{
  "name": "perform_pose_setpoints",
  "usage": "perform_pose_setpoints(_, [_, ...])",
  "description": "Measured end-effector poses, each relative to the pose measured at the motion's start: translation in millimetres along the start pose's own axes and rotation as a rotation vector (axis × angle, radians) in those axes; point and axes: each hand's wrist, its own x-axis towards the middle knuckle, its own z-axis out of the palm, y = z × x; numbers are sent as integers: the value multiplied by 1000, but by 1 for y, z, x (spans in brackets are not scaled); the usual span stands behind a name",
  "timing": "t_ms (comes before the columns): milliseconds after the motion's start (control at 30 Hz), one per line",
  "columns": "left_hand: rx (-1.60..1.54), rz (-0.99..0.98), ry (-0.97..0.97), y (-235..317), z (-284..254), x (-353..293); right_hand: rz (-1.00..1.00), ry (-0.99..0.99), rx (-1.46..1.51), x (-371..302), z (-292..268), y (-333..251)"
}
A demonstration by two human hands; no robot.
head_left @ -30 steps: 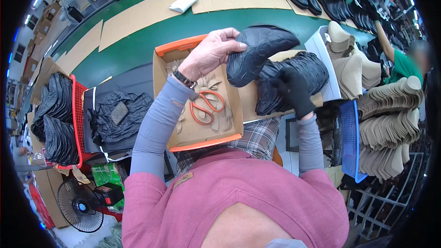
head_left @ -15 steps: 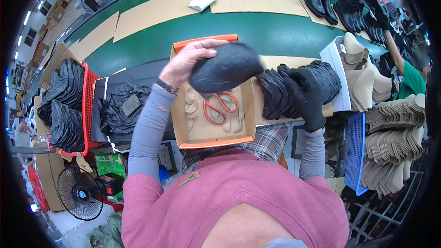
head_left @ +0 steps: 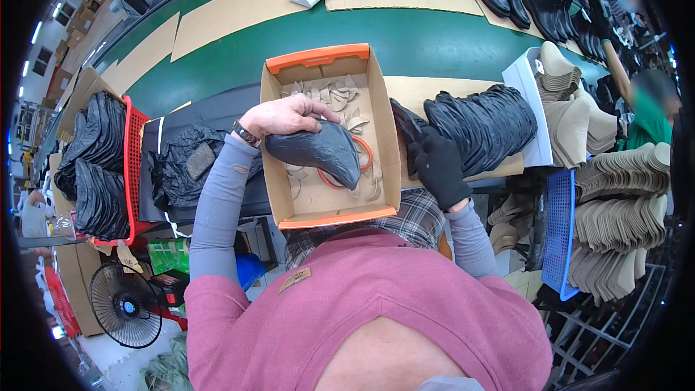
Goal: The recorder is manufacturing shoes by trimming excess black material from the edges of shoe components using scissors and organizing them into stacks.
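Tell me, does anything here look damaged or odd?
Yes: the grey left sleeve has what looks like a small tear, breaking its otherwise whole fabric. The right hand wears a black glove while the left hand is bare, an odd mismatch.

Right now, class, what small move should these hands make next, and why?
Perhaps the left hand should ease the black piece leftward, clear of the scissors: the piece is held over the box, partly hiding them, while the right hand is at the black stack.
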Motion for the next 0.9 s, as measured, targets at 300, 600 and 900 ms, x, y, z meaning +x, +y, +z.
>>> perform_pose_setpoints(300, [-400,87,49,14,-4,-17,-403,-30,-21,13,-40,63])
perform_pose_setpoints(600, [-529,217,191,17,-2,-23,374,-8,573,5,-23,12])
perform_pose_setpoints(900, [-546,138,165,5,2,-27,-82,-8,571,-1,-44,38])
